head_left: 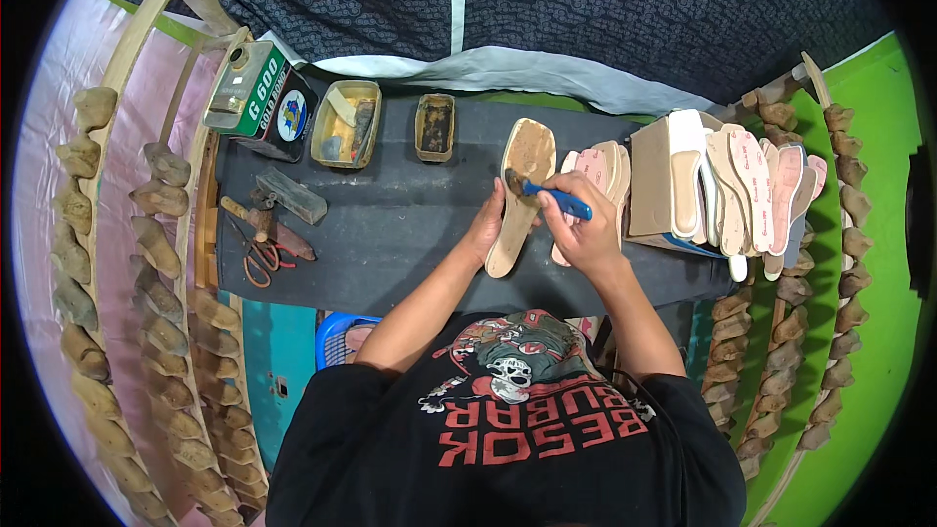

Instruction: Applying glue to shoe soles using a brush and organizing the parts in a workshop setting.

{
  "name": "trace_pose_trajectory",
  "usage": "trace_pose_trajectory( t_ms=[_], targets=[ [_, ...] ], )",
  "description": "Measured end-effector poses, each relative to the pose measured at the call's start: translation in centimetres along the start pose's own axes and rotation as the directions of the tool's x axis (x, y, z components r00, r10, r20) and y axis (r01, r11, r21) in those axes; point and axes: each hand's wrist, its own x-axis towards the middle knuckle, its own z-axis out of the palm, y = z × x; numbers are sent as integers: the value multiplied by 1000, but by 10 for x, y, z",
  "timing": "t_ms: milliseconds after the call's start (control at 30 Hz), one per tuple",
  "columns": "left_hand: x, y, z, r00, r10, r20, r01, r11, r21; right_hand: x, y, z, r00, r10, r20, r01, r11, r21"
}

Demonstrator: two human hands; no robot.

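Observation:
My left hand [485, 226] grips a tan shoe insole [512, 224] by its edge, holding it above the dark worktable. The insole's wide end points away from me, and a brown, wet-looking patch covers that end. My right hand [591, 234] is closed round the blue handle of a brush [569, 200]. The brush's bristles touch the insole near the lower border of the brown patch. Just beyond my right hand lies a small pile of pink and tan insoles [607, 164], partly hidden by that hand.
A cardboard box [652, 181] packed with insoles stands at the right. Along the back left are a green metal can [256, 102], a tray of tools [327, 158] and a small dark-stained tub [434, 127]. Scissors [259, 268] and a grey block [293, 197] lie left. Racks of shoe lasts [161, 244] flank the table.

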Motion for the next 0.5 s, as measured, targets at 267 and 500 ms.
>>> trace_pose_trajectory(
  t_ms=[267,500],
  targets=[
    [1,24,9,996,80,-41,-78,996,45,-19,-4,-5,974,224,-23,-221,972,77],
    [1,14,19,1000,-15,11,12,974,225,-13,21,-13,929,276,-244,-262,961,91]
  ],
)
